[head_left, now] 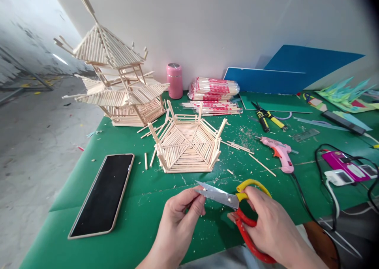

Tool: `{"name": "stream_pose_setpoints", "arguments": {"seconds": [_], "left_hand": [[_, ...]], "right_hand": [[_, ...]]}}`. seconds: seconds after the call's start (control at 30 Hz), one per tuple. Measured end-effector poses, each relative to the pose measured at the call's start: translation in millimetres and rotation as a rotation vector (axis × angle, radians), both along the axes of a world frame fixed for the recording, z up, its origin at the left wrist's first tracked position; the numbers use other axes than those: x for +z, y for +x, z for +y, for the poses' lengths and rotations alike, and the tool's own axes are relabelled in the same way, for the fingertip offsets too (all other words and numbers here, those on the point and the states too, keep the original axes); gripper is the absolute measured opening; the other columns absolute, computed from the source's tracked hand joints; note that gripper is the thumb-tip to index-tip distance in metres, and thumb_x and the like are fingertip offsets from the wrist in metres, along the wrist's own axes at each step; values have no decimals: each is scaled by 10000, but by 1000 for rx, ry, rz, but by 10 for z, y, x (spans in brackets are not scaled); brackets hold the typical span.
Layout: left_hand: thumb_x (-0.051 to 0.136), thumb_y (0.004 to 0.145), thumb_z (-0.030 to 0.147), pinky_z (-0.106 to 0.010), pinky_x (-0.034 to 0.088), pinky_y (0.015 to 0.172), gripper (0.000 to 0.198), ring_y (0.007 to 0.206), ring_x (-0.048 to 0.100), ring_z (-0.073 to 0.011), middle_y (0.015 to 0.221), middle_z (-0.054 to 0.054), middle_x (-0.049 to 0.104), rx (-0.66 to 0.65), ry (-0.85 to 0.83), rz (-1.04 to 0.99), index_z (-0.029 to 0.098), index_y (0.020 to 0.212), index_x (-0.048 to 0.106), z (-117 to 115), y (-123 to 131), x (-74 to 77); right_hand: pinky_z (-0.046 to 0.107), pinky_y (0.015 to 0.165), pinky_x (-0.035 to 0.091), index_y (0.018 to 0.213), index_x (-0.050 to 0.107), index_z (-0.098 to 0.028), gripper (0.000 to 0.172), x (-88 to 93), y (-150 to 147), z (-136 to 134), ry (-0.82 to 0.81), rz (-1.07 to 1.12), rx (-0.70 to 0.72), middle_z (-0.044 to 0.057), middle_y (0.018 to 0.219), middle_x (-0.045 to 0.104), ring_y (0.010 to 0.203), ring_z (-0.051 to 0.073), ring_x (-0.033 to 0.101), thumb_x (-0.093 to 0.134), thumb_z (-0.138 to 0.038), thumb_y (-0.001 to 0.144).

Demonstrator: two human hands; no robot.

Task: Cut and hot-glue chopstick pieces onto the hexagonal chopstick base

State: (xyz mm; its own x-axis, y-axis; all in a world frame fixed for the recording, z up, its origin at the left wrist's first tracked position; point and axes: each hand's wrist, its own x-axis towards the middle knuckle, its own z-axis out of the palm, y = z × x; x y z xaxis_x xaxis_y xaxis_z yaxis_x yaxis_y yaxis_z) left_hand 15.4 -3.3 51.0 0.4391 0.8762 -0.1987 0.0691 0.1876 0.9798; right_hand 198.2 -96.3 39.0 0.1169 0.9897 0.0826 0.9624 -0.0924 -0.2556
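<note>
My right hand [268, 221] grips a pair of scissors [220, 197] with one yellow and one red handle. Their blades are parted and point left, reaching the fingertips of my left hand [182, 217]. Those left fingers are pinched together around something small, mostly hidden; a pale tip shows by the blades. Just beyond the hands sits a hexagonal base of wooden sticks [189, 146] with upright posts at its corners. Behind it to the left stands a two-tiered pavilion model [112, 75] built from the same sticks.
A smartphone [102, 196] lies at left on the green table [142, 217]. Packs of sticks [213, 89] and a pink flask [174, 81] stand at the back. At right are pliers [268, 117], a pink glue gun [278, 150] with its cord, and a magenta power strip [345, 164].
</note>
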Motion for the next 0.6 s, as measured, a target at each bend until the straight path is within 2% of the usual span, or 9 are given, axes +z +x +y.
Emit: {"name": "stream_pose_setpoints", "arguments": {"seconds": [0.1,0.2,0.37,0.47,0.6], "left_hand": [[566,769,272,-226,337,521,224,539,414,-118,523,3,503,-8,-11,34,165,577,613,-1,10,16],[579,765,298,-224,330,513,202,534,406,-115,524,5,495,-41,-46,7,164,626,634,-14,7,10],[618,748,305,-207,337,531,189,579,419,-105,604,1,512,29,-286,-111,168,857,688,42,-67,-1],[630,734,264,-181,275,479,179,542,371,-78,575,13,472,115,-412,-243,138,848,687,135,-133,31],[607,732,207,-182,241,454,167,509,333,-65,565,14,461,218,-458,-354,113,846,683,227,-211,70]], "right_hand": [[314,508,484,791,410,-223,226,-47,5,-9,-37,76,-25,16,644,591,594,204,604,535,-411,780],[279,505,491,783,435,-227,232,-66,-32,-23,-85,222,-90,8,646,615,574,181,607,552,-427,767],[204,497,493,819,477,-214,243,-35,26,-56,35,509,-325,-11,625,616,527,139,608,529,-448,778],[227,526,499,840,495,-210,273,-63,265,-92,38,398,-441,21,699,650,602,167,636,548,-463,753],[303,558,494,871,535,-221,315,-173,631,-127,-44,54,-485,33,771,648,686,219,638,575,-485,704]]}}
